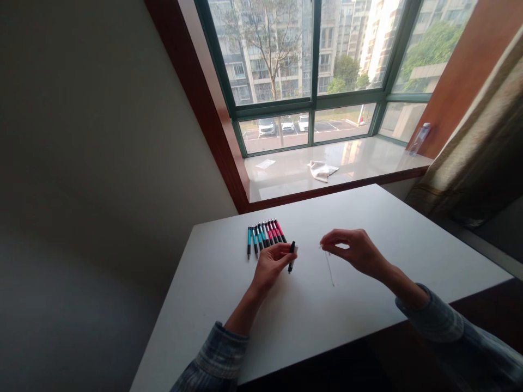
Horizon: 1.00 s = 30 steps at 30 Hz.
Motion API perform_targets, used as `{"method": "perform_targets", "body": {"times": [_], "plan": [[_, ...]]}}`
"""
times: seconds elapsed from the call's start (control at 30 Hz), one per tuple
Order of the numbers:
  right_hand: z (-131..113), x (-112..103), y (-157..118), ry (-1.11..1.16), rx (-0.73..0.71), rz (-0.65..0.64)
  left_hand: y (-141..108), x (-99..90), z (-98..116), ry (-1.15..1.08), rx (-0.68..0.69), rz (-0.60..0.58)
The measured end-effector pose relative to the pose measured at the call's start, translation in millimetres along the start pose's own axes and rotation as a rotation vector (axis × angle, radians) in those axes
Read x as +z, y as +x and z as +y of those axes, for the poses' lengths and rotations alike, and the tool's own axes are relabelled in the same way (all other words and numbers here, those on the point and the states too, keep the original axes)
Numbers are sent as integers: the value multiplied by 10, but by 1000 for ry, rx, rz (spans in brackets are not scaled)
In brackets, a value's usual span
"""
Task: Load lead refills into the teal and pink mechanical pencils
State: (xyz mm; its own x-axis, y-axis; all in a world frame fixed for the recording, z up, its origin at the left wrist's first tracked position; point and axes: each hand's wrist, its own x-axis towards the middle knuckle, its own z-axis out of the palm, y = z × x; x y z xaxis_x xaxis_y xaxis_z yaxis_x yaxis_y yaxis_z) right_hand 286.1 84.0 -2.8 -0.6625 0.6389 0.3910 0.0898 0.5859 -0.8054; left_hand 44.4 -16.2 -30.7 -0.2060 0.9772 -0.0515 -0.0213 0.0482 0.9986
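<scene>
Between thumb and fingers, my left hand point(270, 264) holds a black pen point(291, 258) roughly upright over the white table point(212, 305). My right hand point(354, 250) is to the right of it, thumb and index pinched on a small, clear, thin piece point(321, 246) too small to name. Below those fingertips a thin, dark-tipped stick, perhaps a pen refill point(330, 270), slants down; whether it touches my fingers I cannot tell. A row of several pens, blue ones point(254, 238) at the left and red ones point(278, 230) at the right, lies behind my left hand.
Beyond the table, the window sill point(281, 182) holds a crumpled white cloth point(322, 170), a flat white paper point(266, 164) and a clear plastic bottle point(419, 139). A curtain point(461, 130) hangs at the right; a bare wall point(90, 163) stands at the left.
</scene>
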Motion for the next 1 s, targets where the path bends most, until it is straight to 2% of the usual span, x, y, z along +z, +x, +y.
{"method": "perform_targets", "body": {"times": [0.2, 0.47, 0.57, 0.67, 0.83, 1.0], "plan": [[-138, 167, 301, 29, -82, -47, -28, 16, 66, -24, 0, -59], [-117, 280, 353, 84, -97, -146, -54, 31, 119, -7, 2, -95], [-74, 207, 333, 53, -80, -124, -47, 30, 99, -36, 2, -80], [54, 49, 250, -128, -89, -108, -40, 28, 67, -80, 18, -24], [345, -188, -35, -381, -172, -318, -33, 29, 35, -128, 38, 49], [494, -162, -155, -405, -199, -380, -24, 23, 24, -131, 38, 74]]}}
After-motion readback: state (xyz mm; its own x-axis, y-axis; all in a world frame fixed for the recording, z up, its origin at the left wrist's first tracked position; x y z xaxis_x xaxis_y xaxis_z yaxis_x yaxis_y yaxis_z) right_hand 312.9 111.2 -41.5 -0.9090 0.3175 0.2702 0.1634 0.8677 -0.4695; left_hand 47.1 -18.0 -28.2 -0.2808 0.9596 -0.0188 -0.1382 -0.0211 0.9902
